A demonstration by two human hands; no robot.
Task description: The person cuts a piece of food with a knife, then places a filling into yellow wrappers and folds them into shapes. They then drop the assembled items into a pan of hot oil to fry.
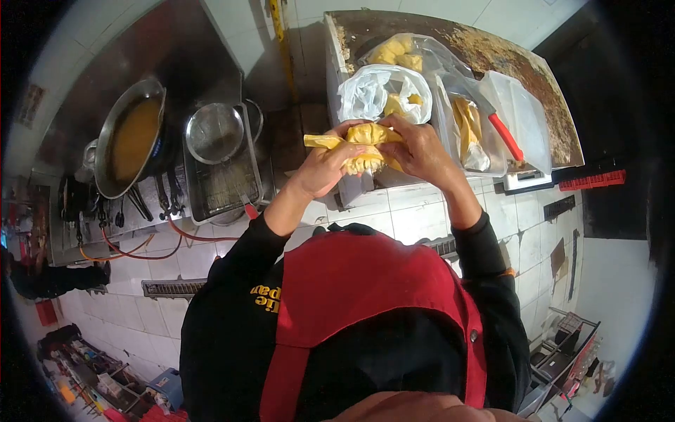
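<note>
Yellow food (367, 133) is pinched between the left hand (323, 169) and right hand (423, 151), just nearer than a white bag (360, 95); a red-handled knife (506, 137) lies farther right.

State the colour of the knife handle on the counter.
Red; the handle shows best in the head view, the only one here.

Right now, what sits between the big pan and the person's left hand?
In the head view, a metal tray and a round strainer lie between the pan and left hand.
</note>
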